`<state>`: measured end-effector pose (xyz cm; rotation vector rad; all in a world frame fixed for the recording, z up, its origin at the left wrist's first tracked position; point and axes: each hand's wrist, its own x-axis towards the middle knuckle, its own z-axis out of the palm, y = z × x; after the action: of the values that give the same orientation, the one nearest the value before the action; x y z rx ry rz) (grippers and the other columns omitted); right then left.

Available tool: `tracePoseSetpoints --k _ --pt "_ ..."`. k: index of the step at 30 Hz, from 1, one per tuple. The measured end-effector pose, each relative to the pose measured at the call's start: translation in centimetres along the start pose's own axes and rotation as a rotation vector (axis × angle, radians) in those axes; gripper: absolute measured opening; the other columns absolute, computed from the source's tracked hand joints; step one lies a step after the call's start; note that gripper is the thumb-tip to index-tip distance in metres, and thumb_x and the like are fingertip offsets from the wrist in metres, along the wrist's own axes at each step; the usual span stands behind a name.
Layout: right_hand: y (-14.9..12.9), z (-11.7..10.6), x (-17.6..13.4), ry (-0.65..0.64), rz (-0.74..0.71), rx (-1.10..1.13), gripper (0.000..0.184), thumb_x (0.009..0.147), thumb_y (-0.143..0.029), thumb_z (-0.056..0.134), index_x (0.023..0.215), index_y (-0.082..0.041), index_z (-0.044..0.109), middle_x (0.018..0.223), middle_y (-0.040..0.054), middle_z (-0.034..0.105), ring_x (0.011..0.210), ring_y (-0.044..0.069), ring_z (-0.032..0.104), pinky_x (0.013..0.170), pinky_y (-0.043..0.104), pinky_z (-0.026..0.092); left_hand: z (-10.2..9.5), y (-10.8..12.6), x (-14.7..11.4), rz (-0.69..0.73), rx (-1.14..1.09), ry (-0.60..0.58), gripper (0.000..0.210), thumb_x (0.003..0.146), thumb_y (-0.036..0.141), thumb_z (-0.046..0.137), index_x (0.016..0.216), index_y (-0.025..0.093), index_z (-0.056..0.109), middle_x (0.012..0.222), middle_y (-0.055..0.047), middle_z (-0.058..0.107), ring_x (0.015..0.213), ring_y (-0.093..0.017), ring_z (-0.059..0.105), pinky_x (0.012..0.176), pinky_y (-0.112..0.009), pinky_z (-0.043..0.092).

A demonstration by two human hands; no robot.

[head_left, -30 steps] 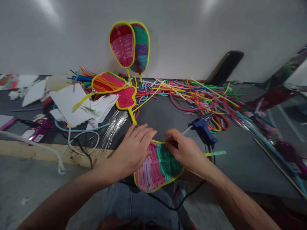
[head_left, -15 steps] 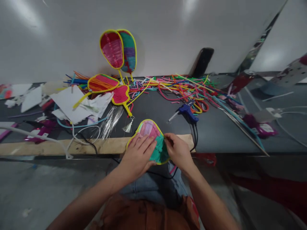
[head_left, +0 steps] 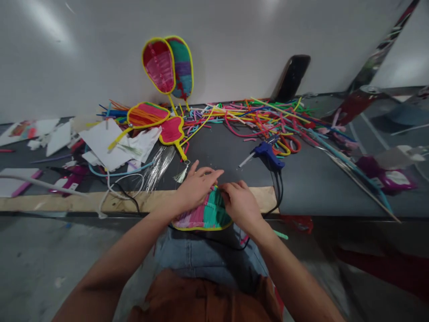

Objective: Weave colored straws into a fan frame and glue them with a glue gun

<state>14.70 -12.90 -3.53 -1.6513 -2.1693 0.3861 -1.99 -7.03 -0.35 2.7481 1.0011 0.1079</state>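
Observation:
A flat fan-shaped panel of pink, purple and green pipe cleaners (head_left: 204, 214), edged in yellow, lies at the table's front edge. Its upper part is hidden by my hands. My left hand (head_left: 196, 188) is closed on the panel's upper left side, some fingers stretched upward. At the top edge, the fingertips of my right hand (head_left: 241, 202) pinch the yellow rim, close to the left fingers. Just beyond my left hand lies a pink fan (head_left: 171, 130) with a yellow handle and a pale tassel (head_left: 181, 174).
A blue glue gun (head_left: 268, 154) lies behind my right hand, its cable hanging over the edge. Loose pipe cleaners (head_left: 234, 117) and scissors (head_left: 291, 144) lie behind it. Finished fans (head_left: 159, 67) and a phone (head_left: 292, 78) lean on the wall. Papers (head_left: 103, 143) are at left.
The panel has turned, its yellow border now running along the bottom. My left hand has moved from lying flat on it to its upper edge; my right hand has shifted slightly inward.

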Motion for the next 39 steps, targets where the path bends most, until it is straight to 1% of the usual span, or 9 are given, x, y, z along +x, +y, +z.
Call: tracePoseSetpoints --k 3,6,11,15,19,27,31,35,39 --pt "0.5 0.1 -0.2 0.016 -0.029 -0.003 0.024 0.093 -0.016 0.048 0.103 -0.016 0.069 0.097 0.0105 0.070 0.086 0.025 0.056 0.083 0.037 0.041 0.1 -0.3 0.4 0.001 -0.036 -0.034 0.053 0.088 0.010 0.043 0.140 0.013 0.037 0.108 -0.010 0.068 0.118 -0.025 0.049 0.113 -0.058 0.015" --pt "1.2 -0.3 -1.0 0.041 -0.057 -0.006 0.023 0.093 -0.018 0.048 0.101 -0.016 0.069 0.099 0.0114 0.068 0.088 0.026 0.055 0.083 0.037 0.040 0.5 -0.8 0.4 0.031 -0.071 -0.007 0.052 0.090 0.011 0.043 0.141 0.015 0.037 0.105 -0.008 0.068 0.115 -0.023 0.050 0.113 -0.054 0.020" --pt "2.4 -1.7 -2.4 -0.028 -0.045 -0.084 0.021 0.093 -0.018 0.047 0.098 -0.019 0.068 0.090 0.0094 0.069 0.085 0.025 0.055 0.079 0.037 0.038 1.1 -1.2 -0.3 0.071 -0.068 0.058 0.049 0.092 0.013 0.042 0.142 0.015 0.038 0.103 -0.009 0.067 0.105 -0.021 0.056 0.110 -0.048 0.029" --pt "3.2 -2.6 -2.7 -0.059 -0.052 -0.170 0.022 0.089 -0.015 0.052 0.103 -0.020 0.068 0.089 0.0076 0.071 0.083 0.024 0.054 0.073 0.036 0.032 0.8 -1.0 -0.5 0.145 0.036 0.051 0.056 0.090 0.005 0.038 0.145 0.015 0.032 0.102 -0.007 0.067 0.102 -0.019 0.058 0.111 -0.047 0.029" --pt "3.9 -3.0 -2.2 0.009 -0.069 -0.157 0.025 0.088 -0.014 0.051 0.104 -0.023 0.068 0.089 0.0050 0.072 0.083 0.022 0.054 0.072 0.035 0.029 0.5 -0.8 -0.5 0.216 0.119 0.082 0.064 0.085 -0.001 0.036 0.146 0.016 0.028 0.097 -0.006 0.069 0.099 -0.018 0.060 0.110 -0.049 0.030" --pt "4.4 -2.9 -2.1 0.061 -0.116 -0.132 0.022 0.090 -0.015 0.051 0.100 -0.022 0.068 0.088 0.0039 0.072 0.082 0.021 0.052 0.076 0.034 0.029 0.1 -0.1 -0.4 0.193 0.177 0.063 0.058 0.088 0.001 0.040 0.143 0.017 0.034 0.096 -0.006 0.071 0.096 -0.020 0.062 0.106 -0.055 0.022" --pt "4.3 -2.8 -2.6 0.054 -0.098 -0.113 0.019 0.091 -0.019 0.052 0.101 -0.023 0.068 0.093 0.0044 0.071 0.086 0.021 0.053 0.075 0.034 0.029 0.1 -0.1 -0.3 0.201 0.157 0.034 0.061 0.087 -0.001 0.037 0.145 0.017 0.028 0.106 -0.009 0.069 0.100 -0.019 0.061 0.105 -0.052 0.022" --pt "3.9 -2.5 -2.7 0.059 -0.132 -0.090 0.019 0.092 -0.020 0.053 0.102 -0.024 0.068 0.094 0.0044 0.070 0.085 0.021 0.052 0.075 0.034 0.030 0.1 -0.4 -0.2 0.204 0.116 -0.015 0.067 0.085 -0.002 0.036 0.148 0.016 0.021 0.105 -0.008 0.068 0.101 -0.019 0.061 0.105 -0.051 0.022" --pt "3.4 -1.9 -2.4 0.004 -0.177 -0.092 0.020 0.090 -0.016 0.056 0.104 -0.023 0.067 0.094 0.0042 0.070 0.084 0.021 0.050 0.076 0.036 0.031 0.1 -0.5 -0.2 0.212 0.115 -0.042 0.070 0.084 -0.002 0.037 0.149 0.017 0.018 0.106 -0.009 0.068 0.101 -0.020 0.061 0.106 -0.052 0.020"
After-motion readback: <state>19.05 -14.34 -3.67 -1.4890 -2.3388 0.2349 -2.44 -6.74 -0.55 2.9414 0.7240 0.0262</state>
